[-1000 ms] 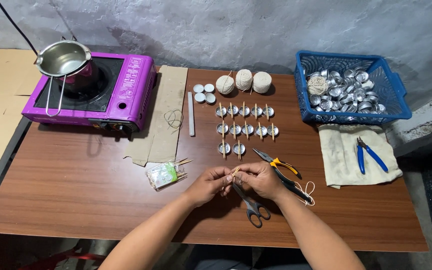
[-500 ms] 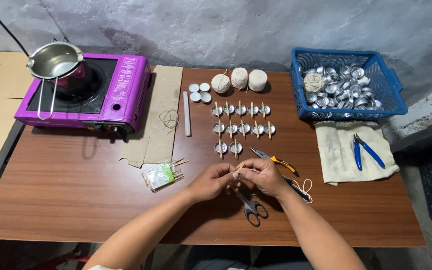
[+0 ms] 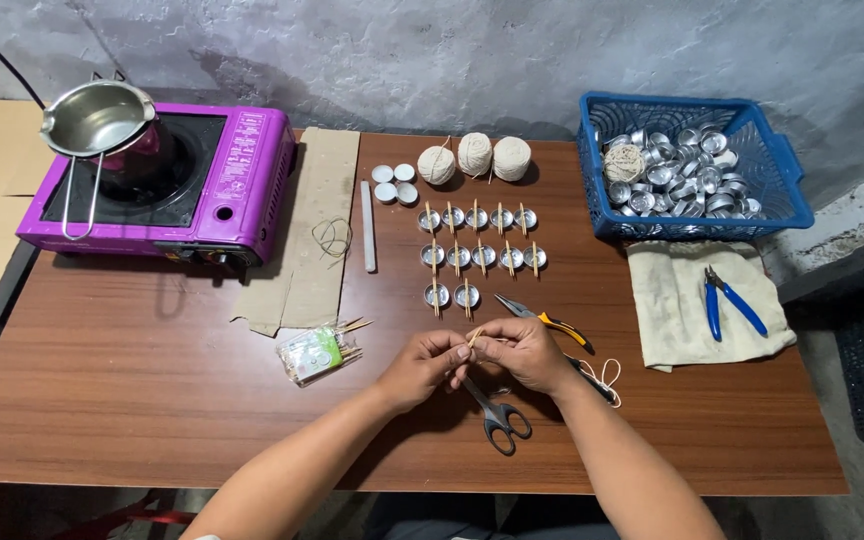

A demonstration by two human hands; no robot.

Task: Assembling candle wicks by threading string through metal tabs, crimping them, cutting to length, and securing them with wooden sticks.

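Above the scissors point(image 3: 497, 415), left hand point(image 3: 422, 368) and right hand point(image 3: 524, 352), each grip pinching one thin, pale wooden stick point(image 3: 474, 338) (tilted).

The hands point(image 3: 477, 358) hide most of a thin stick point(image 3: 473, 339). Scissors point(image 3: 495, 415) blades lie partly under them.

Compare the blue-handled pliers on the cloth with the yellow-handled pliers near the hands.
The blue pliers lie on the beige cloth; the yellow pliers lie on the bare table. The blue pair's handles are spread wide, while the yellow pair's look close together. The blue pair lies well clear of the hands; the yellow pair sits right beside the right hand, which partly hides it. Both lie flat, unheld, jaws pointing toward the upper left.
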